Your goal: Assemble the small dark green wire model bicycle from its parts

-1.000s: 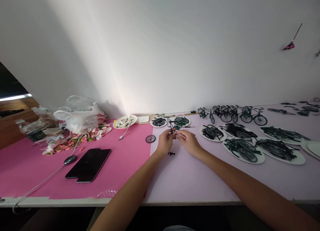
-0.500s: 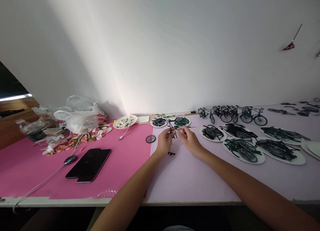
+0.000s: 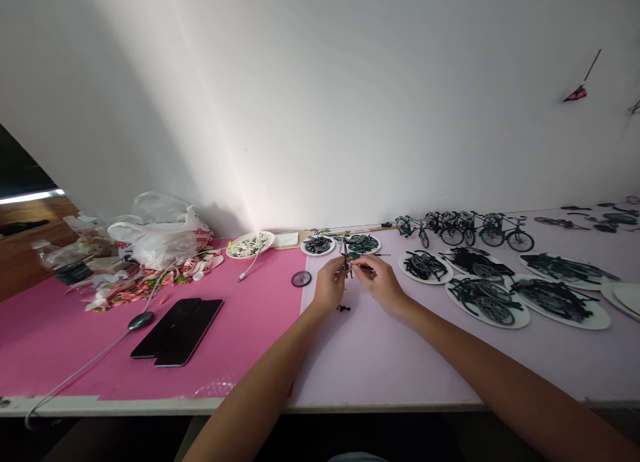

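Observation:
My left hand (image 3: 331,285) is closed around a dark model bicycle frame (image 3: 345,254), which stands up thin and nearly vertical above the fingers. Close on its right, my right hand (image 3: 379,279) has thumb and fingers pinched together against the frame's side. Whatever small piece is in that pinch is too small and dark to make out. A small black part (image 3: 343,308) lies on the pale mat just below the hands. To the left of my left hand, a loose spoked wheel (image 3: 301,278) rests across the edge of the pink sheet.
Plates of dark bicycle parts (image 3: 487,302) spread to the right. Assembled model bicycles (image 3: 467,229) stand along the wall. Two more part plates (image 3: 318,245) sit behind my hands. On the left are black phones (image 3: 177,332), a cable, a plastic bag (image 3: 160,232) and a plate of pale pieces (image 3: 250,244).
The frame in my left hand has turned more upright and edge-on. My right fingers have moved slightly left and closed in against it.

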{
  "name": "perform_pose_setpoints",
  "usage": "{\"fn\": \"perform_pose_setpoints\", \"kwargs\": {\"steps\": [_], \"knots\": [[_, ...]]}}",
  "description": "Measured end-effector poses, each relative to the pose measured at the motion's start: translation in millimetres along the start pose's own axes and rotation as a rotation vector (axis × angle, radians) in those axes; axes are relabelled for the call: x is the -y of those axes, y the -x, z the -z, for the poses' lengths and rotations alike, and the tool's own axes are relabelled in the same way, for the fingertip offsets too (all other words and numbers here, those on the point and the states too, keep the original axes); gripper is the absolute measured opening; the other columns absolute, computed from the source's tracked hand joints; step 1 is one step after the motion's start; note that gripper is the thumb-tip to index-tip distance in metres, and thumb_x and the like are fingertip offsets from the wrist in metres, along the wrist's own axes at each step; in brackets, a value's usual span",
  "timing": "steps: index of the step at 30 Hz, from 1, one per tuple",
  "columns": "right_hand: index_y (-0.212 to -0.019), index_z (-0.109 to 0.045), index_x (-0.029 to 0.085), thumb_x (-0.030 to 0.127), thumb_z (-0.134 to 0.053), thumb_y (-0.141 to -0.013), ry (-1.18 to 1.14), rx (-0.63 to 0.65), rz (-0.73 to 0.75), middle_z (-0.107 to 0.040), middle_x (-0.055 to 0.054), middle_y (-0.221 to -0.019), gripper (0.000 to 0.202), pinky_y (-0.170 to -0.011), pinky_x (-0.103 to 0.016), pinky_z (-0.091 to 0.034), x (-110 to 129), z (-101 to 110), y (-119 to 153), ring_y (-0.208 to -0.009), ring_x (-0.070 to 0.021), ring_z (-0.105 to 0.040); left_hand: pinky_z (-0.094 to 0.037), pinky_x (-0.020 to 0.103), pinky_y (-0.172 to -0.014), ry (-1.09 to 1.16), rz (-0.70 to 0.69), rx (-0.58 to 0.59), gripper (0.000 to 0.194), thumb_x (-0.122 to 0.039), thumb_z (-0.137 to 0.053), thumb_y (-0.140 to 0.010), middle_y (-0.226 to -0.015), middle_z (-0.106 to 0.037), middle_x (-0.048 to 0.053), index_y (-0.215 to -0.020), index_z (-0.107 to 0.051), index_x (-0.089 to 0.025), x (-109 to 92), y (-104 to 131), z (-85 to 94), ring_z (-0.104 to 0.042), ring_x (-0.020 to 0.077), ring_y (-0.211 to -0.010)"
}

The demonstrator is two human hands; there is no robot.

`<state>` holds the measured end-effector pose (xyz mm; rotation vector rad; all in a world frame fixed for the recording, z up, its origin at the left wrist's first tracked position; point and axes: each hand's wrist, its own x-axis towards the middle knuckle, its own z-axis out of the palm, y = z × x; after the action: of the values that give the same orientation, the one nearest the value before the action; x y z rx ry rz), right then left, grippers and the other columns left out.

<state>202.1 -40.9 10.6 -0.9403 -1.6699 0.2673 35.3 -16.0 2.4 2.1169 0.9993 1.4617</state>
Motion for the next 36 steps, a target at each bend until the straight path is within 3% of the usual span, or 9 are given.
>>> {"fn": "perform_pose_setpoints", "kwargs": {"steps": [12, 29, 36], "knots": [[-0.094, -0.073, 0.021, 0.037, -0.059, -0.095, 0.031, -0.035, -0.004, -0.071, -0.008, -0.092, 0.021, -0.065, -0.031, -0.051, -0.1, -0.5, 1.1, -0.072, -0.0193, -0.064, -0.060, 0.028, -0.080, -0.009, -0.019, 0.002, 0.042, -0.003, -0.050, -0.090, -0.123, -0.074, 0.011, -0.119, -0.076, -0.019, -0.1, -0.1, 0.0, -0.070, 0.0225, -0.109], [-0.091, -0.068, 0.021, 0.040, -0.062, -0.093, -0.012, -0.076, -0.036, -0.073, -0.007, -0.089, 0.019, -0.063, -0.029, -0.054, 0.8, -3.2, 1.9, -0.071, -0.0186, -0.066, -0.062, 0.028, -0.081, 0.006, -0.102, -0.017, 0.038, -0.006, -0.052, -0.094, -0.123, -0.074, 0.013, -0.121, -0.076, -0.018, 4.0, 0.3, 0.1, -0.072, 0.0220, -0.105], [-0.094, -0.074, 0.022, 0.042, -0.061, -0.096, 0.034, -0.038, 0.016, -0.072, -0.007, -0.089, 0.024, -0.064, -0.031, -0.052, -3.0, 0.0, 0.7, -0.072, -0.0199, -0.064, -0.062, 0.030, -0.083, 0.002, -0.108, -0.023, 0.033, -0.013, -0.054, -0.098, -0.121, -0.074, 0.013, -0.121, -0.076, -0.018, 4.9, 0.4, 0.4, -0.072, 0.0233, -0.107]]}}
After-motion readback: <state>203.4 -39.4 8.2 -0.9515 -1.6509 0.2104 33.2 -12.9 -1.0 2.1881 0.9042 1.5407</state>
